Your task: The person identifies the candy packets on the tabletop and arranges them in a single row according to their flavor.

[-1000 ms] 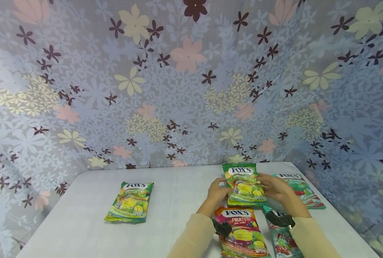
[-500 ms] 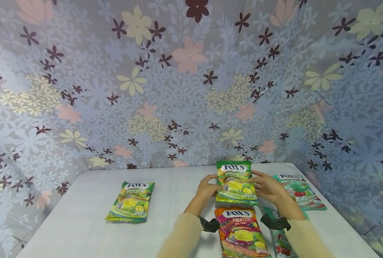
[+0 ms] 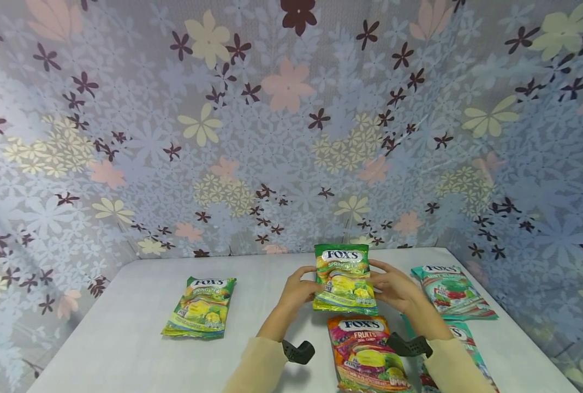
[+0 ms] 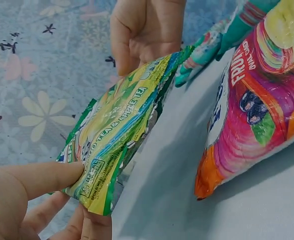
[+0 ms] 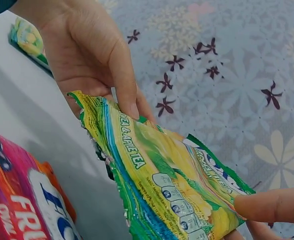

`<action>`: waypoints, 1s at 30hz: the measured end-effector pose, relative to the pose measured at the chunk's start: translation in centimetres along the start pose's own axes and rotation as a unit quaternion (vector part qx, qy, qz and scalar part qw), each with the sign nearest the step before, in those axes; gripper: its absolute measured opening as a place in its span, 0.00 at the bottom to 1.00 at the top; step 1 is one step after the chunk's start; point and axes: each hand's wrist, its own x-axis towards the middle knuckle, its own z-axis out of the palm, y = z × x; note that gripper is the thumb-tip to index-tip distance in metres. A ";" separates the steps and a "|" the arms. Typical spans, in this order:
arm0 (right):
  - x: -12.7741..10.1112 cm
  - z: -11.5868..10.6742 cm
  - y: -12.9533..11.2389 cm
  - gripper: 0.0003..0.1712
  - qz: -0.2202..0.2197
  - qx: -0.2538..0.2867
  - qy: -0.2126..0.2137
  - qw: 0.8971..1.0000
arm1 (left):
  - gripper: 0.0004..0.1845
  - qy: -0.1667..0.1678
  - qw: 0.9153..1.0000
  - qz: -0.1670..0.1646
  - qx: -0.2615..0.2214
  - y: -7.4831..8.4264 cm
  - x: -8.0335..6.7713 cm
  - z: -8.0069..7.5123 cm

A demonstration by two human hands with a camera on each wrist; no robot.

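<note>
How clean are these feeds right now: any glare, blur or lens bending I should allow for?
Head view: even light, wide-angle bending at the backdrop edges, soft glare on the green pack held by the left hand and right hand. Left wrist view: pack text readable, near fingers soft. Right wrist view: sharp pack, dim lower edge, blurred fingertip.

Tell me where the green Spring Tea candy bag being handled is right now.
In the head view the Spring Tea bag is held up between the left hand and right hand, right of table centre, just behind the orange Fruits bag.
</note>
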 end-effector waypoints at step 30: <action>0.7 2.4 2.3 0.39 -0.021 -0.032 -0.001 0.999 | 0.29 -0.001 0.999 0.010 -0.030 -0.9 -2.7 -3.1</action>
